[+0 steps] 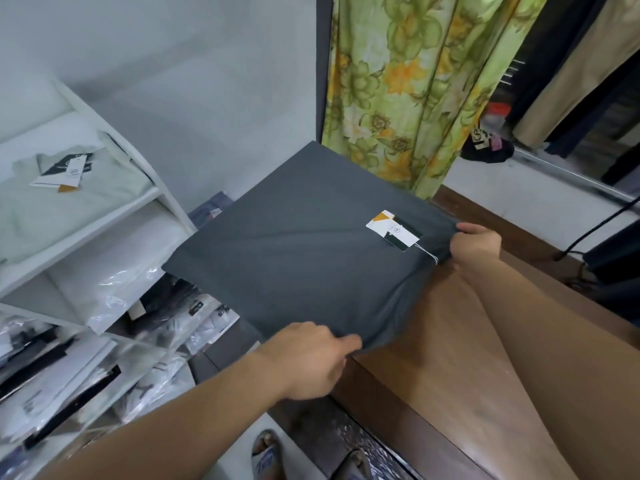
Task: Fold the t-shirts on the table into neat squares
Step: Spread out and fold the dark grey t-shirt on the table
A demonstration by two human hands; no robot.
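A dark grey t-shirt [294, 251], folded into a flat square, is held out over the left end of the wooden table [460, 348]. A white, black and orange tag [394, 230] lies on top near its right corner, tied on by a white string. My left hand [308, 358] grips the near corner of the shirt. My right hand [476, 240] grips the right corner beside the tag. Much of the shirt juts past the table's left edge, above the shelves.
A white shelf unit [83, 223] stands at left, with a folded pale shirt [69, 188] and several bagged garments [86, 368]. A green floral curtain [415, 88] hangs behind the table. A black cable [595, 226] runs at right. Sandalled feet [266, 455] are below.
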